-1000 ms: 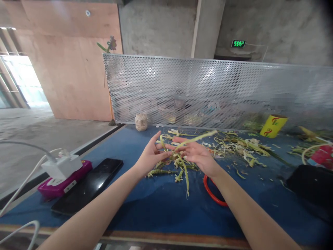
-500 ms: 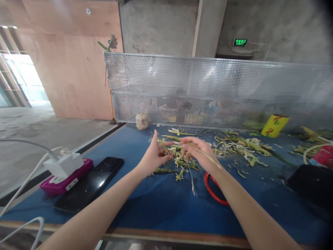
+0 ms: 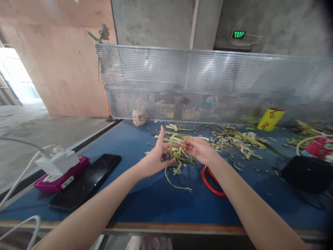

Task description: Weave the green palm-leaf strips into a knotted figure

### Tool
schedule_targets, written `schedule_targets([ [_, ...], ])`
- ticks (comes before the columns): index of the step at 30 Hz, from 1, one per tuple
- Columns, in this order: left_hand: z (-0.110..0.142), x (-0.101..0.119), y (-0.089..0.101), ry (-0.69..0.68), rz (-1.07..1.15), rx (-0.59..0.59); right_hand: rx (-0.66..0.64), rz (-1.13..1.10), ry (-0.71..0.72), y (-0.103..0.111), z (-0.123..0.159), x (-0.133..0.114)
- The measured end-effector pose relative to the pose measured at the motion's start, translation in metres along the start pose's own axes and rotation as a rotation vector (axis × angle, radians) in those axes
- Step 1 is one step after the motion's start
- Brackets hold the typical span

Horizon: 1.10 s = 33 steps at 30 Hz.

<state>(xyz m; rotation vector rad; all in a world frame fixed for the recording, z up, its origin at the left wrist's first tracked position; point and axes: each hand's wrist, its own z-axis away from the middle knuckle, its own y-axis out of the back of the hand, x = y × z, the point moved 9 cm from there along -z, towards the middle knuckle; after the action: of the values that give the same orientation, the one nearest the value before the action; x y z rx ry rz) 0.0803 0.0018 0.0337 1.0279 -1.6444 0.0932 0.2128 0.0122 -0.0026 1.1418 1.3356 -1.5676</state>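
Observation:
My left hand (image 3: 156,157) is over the blue tabletop, one finger pointing up and away. Its lower fingers hold a thin green plant strip (image 3: 171,141), which curves up past the fingertips while a pale tail trails down over the table. To the right, my right hand (image 3: 201,149) has its fingers loosely bent and slightly apart, with nothing visible in them. Beneath and between both hands lies a pile of green and whitish plant scraps (image 3: 186,157). A red ring-shaped handle (image 3: 208,184) lies under my right wrist, partly hidden by it.
A black phone (image 3: 88,180) and a purple power strip (image 3: 75,180) with a white charger (image 3: 57,162) are at the left. More trimmings (image 3: 244,142), a yellow roll (image 3: 270,119) and a black pouch (image 3: 309,173) are to the right. A perforated metal screen (image 3: 161,80) stands behind.
The pale strip lying across my right hand no longer shows there. My left hand has the green strip, now curving upward with its tail trailing. The view has shifted slightly.

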Motion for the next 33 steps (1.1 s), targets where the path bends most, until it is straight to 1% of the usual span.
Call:
schedule_targets([
  [3, -0.001, 0.0, 0.006, -0.01, -0.047, 0.048, -0.027, 0.02, 0.023, -0.004, 0.002, -0.002],
  [6, 0.0, 0.003, 0.01, -0.014, -0.087, 0.088, -0.07, 0.116, 0.033, -0.009, 0.003, 0.002],
  [8, 0.001, 0.005, 0.01, 0.002, -0.109, 0.077, -0.065, 0.205, 0.064, -0.009, 0.003, 0.004],
  [12, 0.004, 0.006, 0.005, 0.039, -0.213, 0.008, 0.018, 0.362, 0.189, -0.003, 0.003, -0.005],
  [14, 0.004, 0.008, 0.005, 0.009, -0.289, 0.003, 0.044, 0.412, 0.259, -0.004, 0.005, -0.013],
  [17, 0.003, 0.012, 0.004, -0.104, -0.44, 0.02, 0.062, 0.48, 0.374, -0.012, 0.013, -0.027],
  [18, 0.003, 0.013, 0.005, -0.138, -0.502, 0.042, 0.037, 0.515, 0.421, -0.018, 0.017, -0.031],
  [20, 0.004, 0.016, 0.008, -0.183, -0.612, 0.108, -0.075, 0.593, 0.524, -0.037, 0.028, -0.035],
  [22, 0.005, 0.018, 0.011, -0.205, -0.675, 0.161, -0.192, 0.653, 0.618, -0.055, 0.04, -0.035],
  [23, 0.006, 0.018, 0.011, -0.211, -0.69, 0.172, -0.224, 0.677, 0.658, -0.061, 0.045, -0.034],
  [26, 0.006, 0.016, 0.011, -0.188, -0.7, 0.181, -0.221, 0.744, 0.721, -0.069, 0.052, -0.031],
  [28, 0.007, 0.014, 0.011, -0.183, -0.688, 0.204, -0.228, 0.783, 0.715, -0.072, 0.053, -0.027],
  [33, 0.011, 0.018, 0.009, -0.339, -0.647, 0.237, -0.28, 0.791, 0.706, -0.076, 0.051, -0.022],
])
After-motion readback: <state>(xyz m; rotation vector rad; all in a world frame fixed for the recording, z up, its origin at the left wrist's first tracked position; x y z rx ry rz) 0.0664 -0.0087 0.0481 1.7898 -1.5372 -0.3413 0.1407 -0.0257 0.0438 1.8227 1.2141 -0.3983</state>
